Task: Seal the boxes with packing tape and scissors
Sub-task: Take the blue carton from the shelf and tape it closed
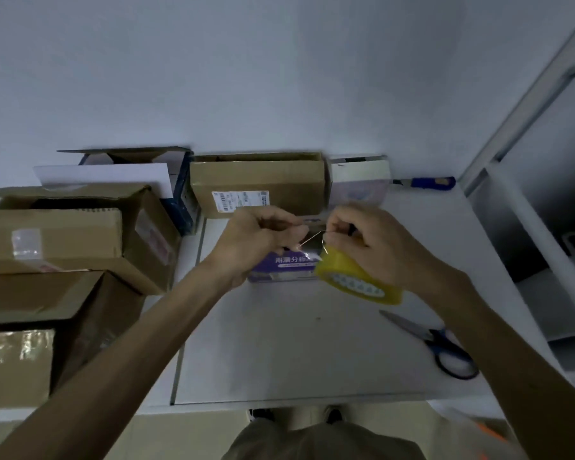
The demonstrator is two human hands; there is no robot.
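Mid-frame, just above the small purple-printed carton (284, 264), the right hand (365, 242) gripped the yellow roll of packing tape (357, 278), light & stiff, while the left hand (258, 242) pinched its thin clear free end, prob. floppy, self-sticking, best kept taut.

Boxes (63, 237) stand left on the worktop (296, 353); scissors (439, 343) lie right; tape roll (359, 277) between, above a small box (286, 263).
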